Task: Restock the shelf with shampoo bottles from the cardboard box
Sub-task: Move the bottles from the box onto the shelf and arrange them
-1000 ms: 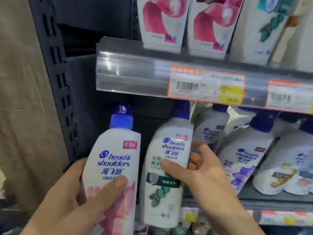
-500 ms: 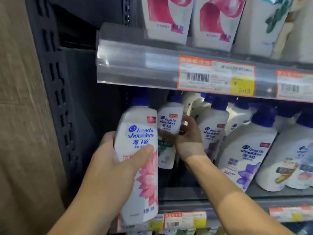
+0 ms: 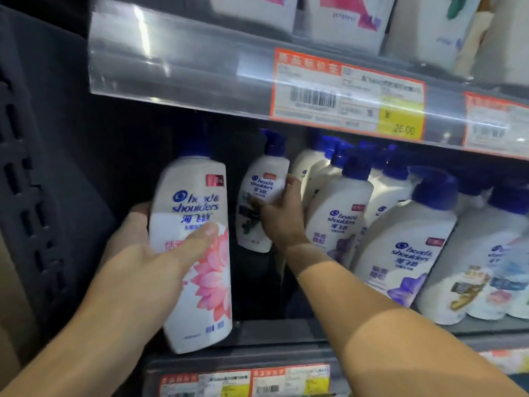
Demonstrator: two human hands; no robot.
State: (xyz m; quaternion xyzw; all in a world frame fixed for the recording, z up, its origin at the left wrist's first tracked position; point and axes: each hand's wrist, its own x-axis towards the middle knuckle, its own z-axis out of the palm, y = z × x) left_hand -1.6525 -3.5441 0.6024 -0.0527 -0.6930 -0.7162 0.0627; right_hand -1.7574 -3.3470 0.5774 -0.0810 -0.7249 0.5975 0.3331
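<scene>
My left hand (image 3: 148, 253) grips a white shampoo bottle with a pink flower label (image 3: 194, 253), upright at the front left of the dark shelf (image 3: 286, 330). Deeper in the shelf, my right hand (image 3: 282, 216) holds a second white bottle with a green label (image 3: 262, 196), tilted a little, with the thumb across its front. Both bottles have blue caps. The cardboard box is out of view.
Several white shampoo bottles with blue caps (image 3: 400, 253) fill the shelf to the right. The shelf above carries a clear price rail with an orange tag (image 3: 346, 93) and more packs. A perforated dark upright (image 3: 25, 196) bounds the left side.
Both hands have pushed further into the shelf. The green-label bottle has gone toward the back, and the pink-flower bottle has come in over the shelf's front edge.
</scene>
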